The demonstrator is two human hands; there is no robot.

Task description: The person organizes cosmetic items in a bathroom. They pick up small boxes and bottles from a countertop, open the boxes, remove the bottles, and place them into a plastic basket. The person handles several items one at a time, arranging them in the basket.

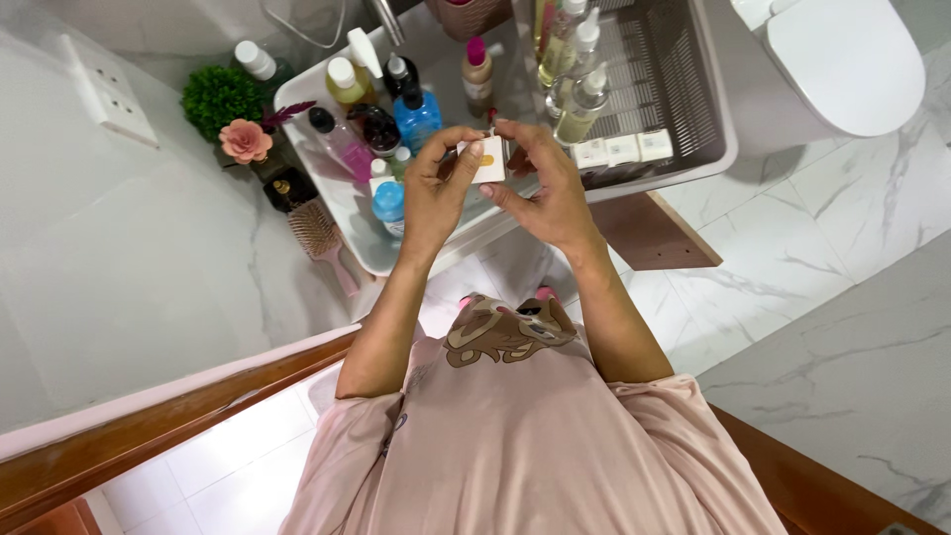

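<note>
Pinching a small white box point(488, 159) with both hands' fingers, left hand point(436, 188) and right hand point(548, 193), I'm keeping it steady above the white tray's point(342, 203) middle.

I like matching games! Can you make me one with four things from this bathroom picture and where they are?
Things:
1. small white box
2. pink flower
3. hairbrush
4. toilet

Places:
A. top right corner of the picture
B. lying below the flower, left of the white tray
C. held between both hands, left hand and right hand
D. beside the round green plant

Pairs: 1-C, 2-D, 3-B, 4-A
</note>
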